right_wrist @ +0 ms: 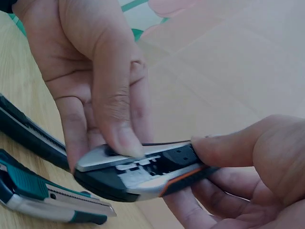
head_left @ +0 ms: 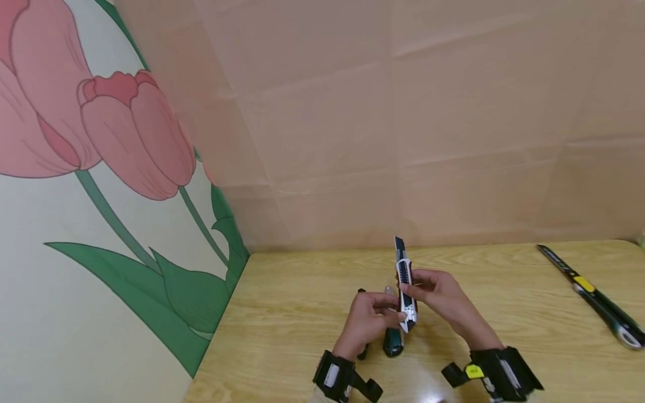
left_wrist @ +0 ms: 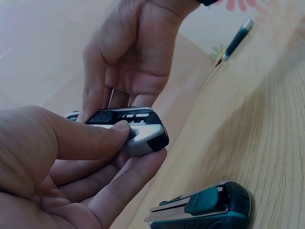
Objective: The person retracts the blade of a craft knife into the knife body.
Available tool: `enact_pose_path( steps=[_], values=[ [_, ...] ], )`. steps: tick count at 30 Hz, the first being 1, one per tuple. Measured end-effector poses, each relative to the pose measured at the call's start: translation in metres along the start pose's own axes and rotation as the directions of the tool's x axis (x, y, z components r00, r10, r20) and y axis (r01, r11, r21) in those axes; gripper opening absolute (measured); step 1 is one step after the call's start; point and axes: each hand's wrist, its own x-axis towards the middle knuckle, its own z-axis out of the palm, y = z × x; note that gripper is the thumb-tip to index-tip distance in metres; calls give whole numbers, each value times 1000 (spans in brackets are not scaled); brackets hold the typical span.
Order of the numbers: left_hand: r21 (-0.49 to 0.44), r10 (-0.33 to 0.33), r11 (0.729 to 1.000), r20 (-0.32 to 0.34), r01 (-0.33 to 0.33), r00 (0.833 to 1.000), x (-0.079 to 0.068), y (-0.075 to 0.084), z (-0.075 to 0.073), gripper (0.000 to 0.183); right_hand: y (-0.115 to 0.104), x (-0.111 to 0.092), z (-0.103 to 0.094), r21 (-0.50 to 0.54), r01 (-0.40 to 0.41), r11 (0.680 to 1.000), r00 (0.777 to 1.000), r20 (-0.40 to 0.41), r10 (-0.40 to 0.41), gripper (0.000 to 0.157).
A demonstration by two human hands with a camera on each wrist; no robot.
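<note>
Both hands hold one silver and black snap-off utility knife (head_left: 407, 291) above the table, its blade (head_left: 400, 246) out and pointing away. The left hand (head_left: 370, 322) pinches the rear end, the thumb on the silver casing in the left wrist view. Farther up the body, the right hand (head_left: 443, 299) grips the knife between thumb and fingers. An orange strip runs along its side in the right wrist view. A teal utility knife (right_wrist: 52, 195) lies below the hands. Beside it is a dark knife (right_wrist: 28, 131), mostly hidden by the left hand in the head view.
A long black utility knife with a yellow patch (head_left: 584, 284) lies at the table's right. The wooden table (head_left: 282, 313) meets a brown paper-like covering (head_left: 403, 140) at its back edge. A wall with painted tulips (head_left: 136, 134) stands to the left.
</note>
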Motion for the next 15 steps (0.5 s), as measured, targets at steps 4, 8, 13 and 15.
enact_pose_path(
  steps=[4,8,13,15],
  values=[
    [53,16,998,-19,-15,1000,0,0,-1,22,-1,0,1,-14,-25,1000,1000,5,25,41],
    [68,17,998,-27,-15,999,0,1,-2,22,-1,1,2,-54,-33,998,999,-23,32,41],
    [27,-3,1000,-36,4,999,0,1,-1,22,-2,0,2,-65,-36,997,999,-37,34,41],
    [-6,-12,1000,-29,12,999,0,1,-1,22,-4,-1,0,-57,-32,998,999,-26,31,40]
  ],
)
